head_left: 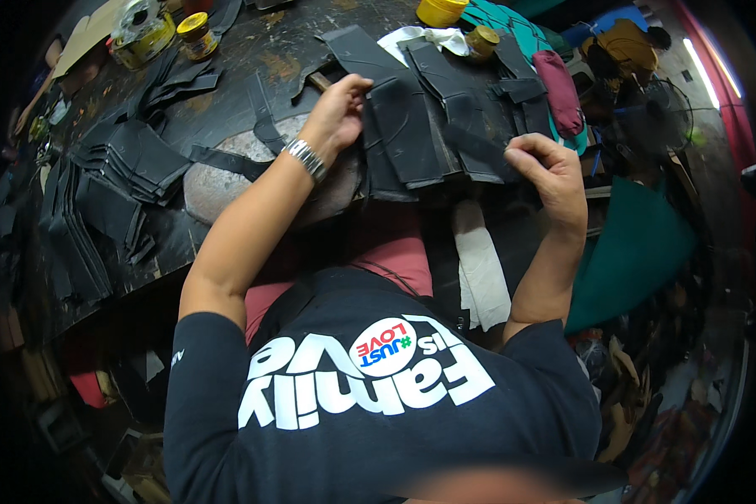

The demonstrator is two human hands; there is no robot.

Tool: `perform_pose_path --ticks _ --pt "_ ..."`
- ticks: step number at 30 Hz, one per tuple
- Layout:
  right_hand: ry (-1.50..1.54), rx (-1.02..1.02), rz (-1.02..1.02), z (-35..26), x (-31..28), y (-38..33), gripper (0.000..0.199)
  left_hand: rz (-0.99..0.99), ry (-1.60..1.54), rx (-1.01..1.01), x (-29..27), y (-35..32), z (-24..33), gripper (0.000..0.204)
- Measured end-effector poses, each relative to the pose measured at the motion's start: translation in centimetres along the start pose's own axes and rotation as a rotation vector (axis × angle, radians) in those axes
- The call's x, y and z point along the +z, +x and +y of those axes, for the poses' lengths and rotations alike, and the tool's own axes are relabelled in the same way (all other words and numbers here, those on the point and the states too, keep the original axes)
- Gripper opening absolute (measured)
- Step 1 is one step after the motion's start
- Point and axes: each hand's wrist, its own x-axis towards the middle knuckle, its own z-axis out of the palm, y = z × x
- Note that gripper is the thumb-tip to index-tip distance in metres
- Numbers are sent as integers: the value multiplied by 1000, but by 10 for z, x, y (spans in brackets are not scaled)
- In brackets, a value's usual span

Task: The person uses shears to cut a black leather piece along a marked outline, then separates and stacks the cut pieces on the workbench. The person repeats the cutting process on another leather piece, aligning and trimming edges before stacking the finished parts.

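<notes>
My right hand (pixel 550 172) pinches the end of a narrow black strip (pixel 477 149), blurred, which reaches left over the black panels. My left hand (pixel 338 113), a silver watch on its wrist, has its fingers curled at the left edge of a flat black panel (pixel 403 126). Whatever those fingers hold is hidden. Beside that panel, another stack of black panels (pixel 449 92) overlaps the table's near edge. A pale stone slab (pixel 227 181) lies under my left forearm, with a black strap piece (pixel 227 160) across it.
Stacks of cut black pieces (pixel 130 155) cover the table's left side. Yellow-lidded jars (pixel 195 35) and a yellow tub (pixel 441 12) stand at the back. A maroon pouch (pixel 559 92) lies right, near a fan (pixel 659 113). White cloth (pixel 479 269) hangs below the edge.
</notes>
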Motion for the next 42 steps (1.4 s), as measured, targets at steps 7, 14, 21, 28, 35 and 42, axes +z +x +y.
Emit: perform_pose_path --ticks 7,14,21,28,35,42 --pt "-104 -373 -753 -60 6 10 13 -189 -143 119 1 -81 -28 19" --pt "-46 -160 -511 -36 55 52 19 -162 -88 143 -4 -106 -61 22" --pt "150 -164 -529 -5 71 50 17 -160 213 350 9 -131 -60 28" --pt "159 -407 -94 19 111 25 24 -166 -50 349 12 -128 -64 28" --pt "452 -87 -43 31 135 -4 35 4 -134 359 8 -115 -74 23" --pt "625 -35 -105 30 142 -7 49 113 76 456 14 -117 -80 30"
